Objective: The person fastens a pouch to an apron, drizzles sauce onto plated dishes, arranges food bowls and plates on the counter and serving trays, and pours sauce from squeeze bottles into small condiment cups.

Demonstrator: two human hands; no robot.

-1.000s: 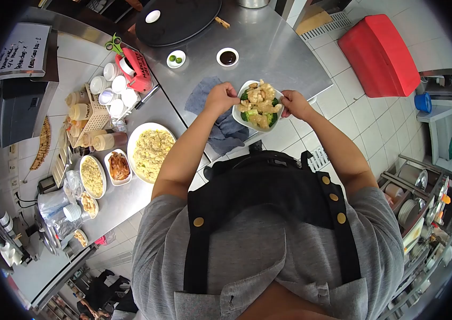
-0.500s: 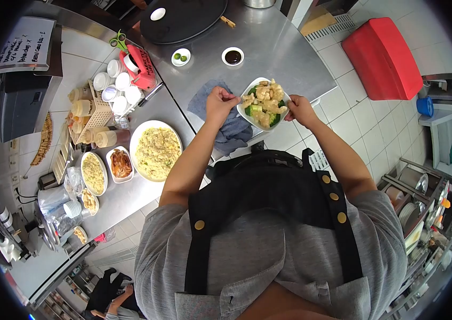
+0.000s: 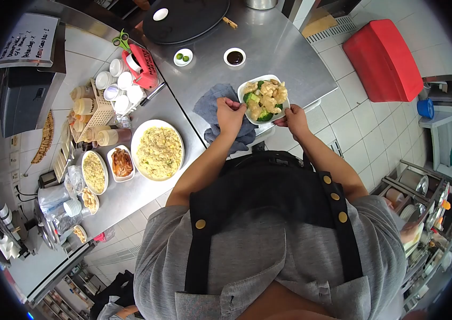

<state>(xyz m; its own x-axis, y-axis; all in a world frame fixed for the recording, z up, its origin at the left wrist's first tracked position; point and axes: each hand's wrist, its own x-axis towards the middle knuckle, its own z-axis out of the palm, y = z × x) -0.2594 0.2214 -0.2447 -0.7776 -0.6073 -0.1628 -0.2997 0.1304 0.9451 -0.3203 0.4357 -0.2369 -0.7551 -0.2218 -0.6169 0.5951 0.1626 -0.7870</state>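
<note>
A white squarish plate (image 3: 243,87) carries broccoli and pale, sauce-covered pieces (image 3: 273,92), at the front edge of the steel counter. My left hand (image 3: 230,117) is closed, thumb and fingers pinching at the plate's left rim, above a crumpled blue-grey cloth (image 3: 207,104). My right hand (image 3: 295,120) grips the plate's lower right corner, its fingertips partly hidden under the rim. Beyond the plate stand a small bowl of dark sauce (image 3: 234,57) and a small dish (image 3: 183,62) with two green citrus fruits.
On the left counter are a large plate of fried rice (image 3: 157,151), a dish of browned meat (image 3: 122,163), an oval rice plate (image 3: 94,172) and sauce bottles (image 3: 107,137). A black round tray (image 3: 183,24) lies at the back. A red bin (image 3: 382,61) stands right, on the floor.
The plate has turned and shifted slightly away from me, over the counter edge. Both hands have moved with it, the left one a little to the right and down.
</note>
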